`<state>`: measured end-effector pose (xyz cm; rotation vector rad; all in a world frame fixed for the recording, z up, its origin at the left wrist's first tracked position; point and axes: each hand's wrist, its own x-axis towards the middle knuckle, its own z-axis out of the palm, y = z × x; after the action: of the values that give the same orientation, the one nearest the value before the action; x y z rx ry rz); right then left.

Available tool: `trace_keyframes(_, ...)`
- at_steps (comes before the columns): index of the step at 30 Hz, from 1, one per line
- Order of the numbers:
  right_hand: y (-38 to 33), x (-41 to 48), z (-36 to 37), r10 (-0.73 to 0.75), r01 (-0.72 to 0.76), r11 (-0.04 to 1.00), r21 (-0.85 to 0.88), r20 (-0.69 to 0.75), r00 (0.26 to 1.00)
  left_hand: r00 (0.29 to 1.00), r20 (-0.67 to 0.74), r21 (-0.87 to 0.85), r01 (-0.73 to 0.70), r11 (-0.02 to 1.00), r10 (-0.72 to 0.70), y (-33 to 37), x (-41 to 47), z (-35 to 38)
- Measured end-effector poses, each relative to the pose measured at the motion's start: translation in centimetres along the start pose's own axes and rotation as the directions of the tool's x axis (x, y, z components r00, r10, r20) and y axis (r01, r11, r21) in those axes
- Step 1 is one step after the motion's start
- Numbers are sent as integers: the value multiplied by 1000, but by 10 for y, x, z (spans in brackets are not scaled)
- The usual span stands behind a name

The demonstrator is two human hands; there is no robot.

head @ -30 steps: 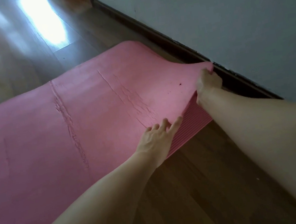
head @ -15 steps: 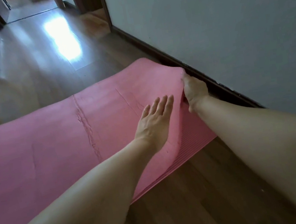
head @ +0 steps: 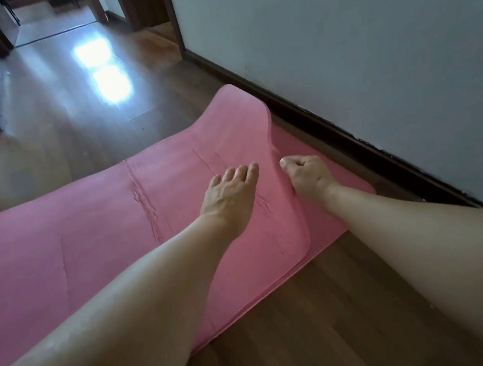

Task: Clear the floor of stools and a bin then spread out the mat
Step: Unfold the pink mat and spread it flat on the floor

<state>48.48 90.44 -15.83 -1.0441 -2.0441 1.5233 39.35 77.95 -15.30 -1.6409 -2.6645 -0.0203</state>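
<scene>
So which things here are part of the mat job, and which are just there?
Part of the job:
- pink mat, its end by the wall folded over
- left hand, flat on the fold
- right hand, curled at the fold's edge
- wooden floor, where the mat goes

Just there:
- wall
- dark skirting board
- doorway at the far end

No stools or bin in view.

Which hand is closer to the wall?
The right hand. It grips the folded edge of the pink mat on the side toward the wall. The left hand rests flat on top of the mat, farther from the wall.
</scene>
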Motion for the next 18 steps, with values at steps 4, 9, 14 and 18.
trace_keyframes(4,-12,9,1,-40,35,995,-96,-50,998,972,84,83,-228,970,221,15,-22,27)
trace_keyframes(9,-31,14,12,-103,105,981,-160,24,994,954,89,205,-299,932,286,25,-27,44)
trace_keyframes(14,-27,12,14,-88,99,984,-146,85,992,978,-48,101,-197,975,203,6,-32,33)
trace_keyframes(18,-11,9,14,-17,26,995,-95,93,996,992,-13,108,-122,987,124,-13,-42,33)
